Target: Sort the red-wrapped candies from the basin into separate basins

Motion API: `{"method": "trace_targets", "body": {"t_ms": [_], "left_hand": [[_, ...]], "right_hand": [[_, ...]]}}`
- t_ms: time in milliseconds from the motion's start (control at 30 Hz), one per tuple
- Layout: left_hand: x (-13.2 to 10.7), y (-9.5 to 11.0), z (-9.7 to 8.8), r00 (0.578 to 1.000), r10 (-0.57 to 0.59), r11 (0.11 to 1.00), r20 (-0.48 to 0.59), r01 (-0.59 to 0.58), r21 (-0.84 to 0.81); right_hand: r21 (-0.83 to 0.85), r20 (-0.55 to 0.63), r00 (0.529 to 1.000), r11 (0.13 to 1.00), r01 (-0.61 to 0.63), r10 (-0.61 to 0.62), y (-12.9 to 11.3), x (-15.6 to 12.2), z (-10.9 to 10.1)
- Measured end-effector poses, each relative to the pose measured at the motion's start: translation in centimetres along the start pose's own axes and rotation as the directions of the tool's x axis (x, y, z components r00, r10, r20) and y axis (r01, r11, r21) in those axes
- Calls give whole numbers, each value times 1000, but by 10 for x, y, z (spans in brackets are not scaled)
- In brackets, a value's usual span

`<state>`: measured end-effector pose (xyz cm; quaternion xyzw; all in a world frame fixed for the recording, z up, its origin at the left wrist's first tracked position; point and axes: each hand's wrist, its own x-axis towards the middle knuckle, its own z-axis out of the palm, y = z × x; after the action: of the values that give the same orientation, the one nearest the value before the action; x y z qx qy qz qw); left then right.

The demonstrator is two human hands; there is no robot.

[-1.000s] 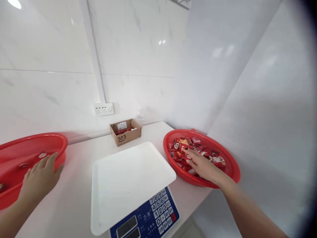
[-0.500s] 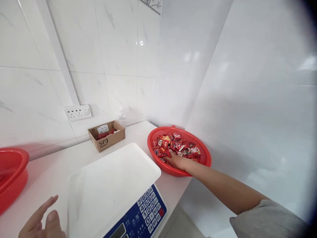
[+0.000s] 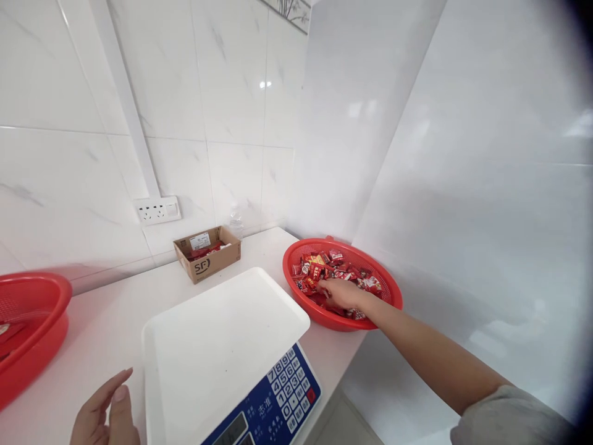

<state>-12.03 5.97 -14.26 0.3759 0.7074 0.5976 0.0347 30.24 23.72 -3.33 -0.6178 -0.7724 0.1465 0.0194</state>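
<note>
The right hand [image 3: 341, 293] dips into the round red plastic basket [image 3: 395, 301] right of centre, its fingers bent among crinkly, glossy packets [image 3: 316, 269]; I can't tell whether it grips one. At lower left, the left hand [image 3: 106, 408] hovers with thumb and forefinger slightly parted, just beside the smooth white tray [image 3: 222, 346] of a blue-keyed scale [image 3: 259, 405]. Beyond sits a small brown cardboard box [image 3: 214, 266], and a second red basket [image 3: 53, 334] curves in at the left edge.
</note>
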Motion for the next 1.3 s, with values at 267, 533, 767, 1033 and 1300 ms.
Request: {"method": "trace_targets", "body": {"t_ms": [267, 533, 767, 1033, 1300], "left_hand": [[-4, 28, -11, 995, -100, 993, 14, 99, 64], [-5, 69, -15, 988, -155, 982, 23, 152, 109], [-2, 63, -15, 987, -154, 982, 39, 149, 116], [-4, 26, -8, 996, -88, 996, -2, 88, 35], [-3, 12, -1, 995, -97, 995, -3, 97, -27]], "right_hand": [[199, -244, 944, 941, 273, -222, -64, -10, -32], [430, 43, 848, 776, 462, -528, -135, -20, -19], [164, -148, 931, 920, 356, -334, -97, 16, -24], [15, 74, 986, 989, 147, -147, -33, 47, -13], [-34, 237, 966, 993, 116, -104, -38, 41, 12]]}}
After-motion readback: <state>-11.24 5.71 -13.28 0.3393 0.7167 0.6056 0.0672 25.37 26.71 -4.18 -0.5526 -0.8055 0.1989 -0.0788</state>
